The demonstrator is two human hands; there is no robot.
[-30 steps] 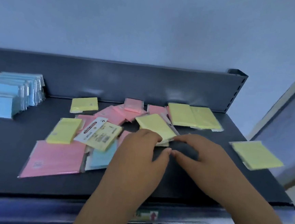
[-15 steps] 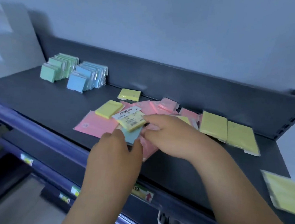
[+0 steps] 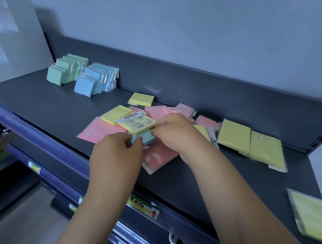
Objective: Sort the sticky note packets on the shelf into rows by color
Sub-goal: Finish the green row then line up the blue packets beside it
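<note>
Head view: pinching blue packet (image 3: 144, 138) with fingers of left hand (image 3: 116, 153), mid-shelf (image 3: 41, 101) in pink-yellow pile (image 3: 159, 156); gripping labelled yellow packet (image 3: 136, 124) atop it with right hand (image 3: 174, 134) fingers. Standing back left: green row (image 3: 67, 71), blue row (image 3: 97, 81).

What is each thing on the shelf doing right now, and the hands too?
Green row, standing, sorted.
Blue row, standing, sorted.
Pink packets, flat, heaped, unsorted.
Yellow packets, flat, scattered.
Blue packet, in the heap, pinched by the left hand.
Labelled packet, lying on the blue packet.
Right hand, curled at the labelled packet's edge; grip hidden.
</note>
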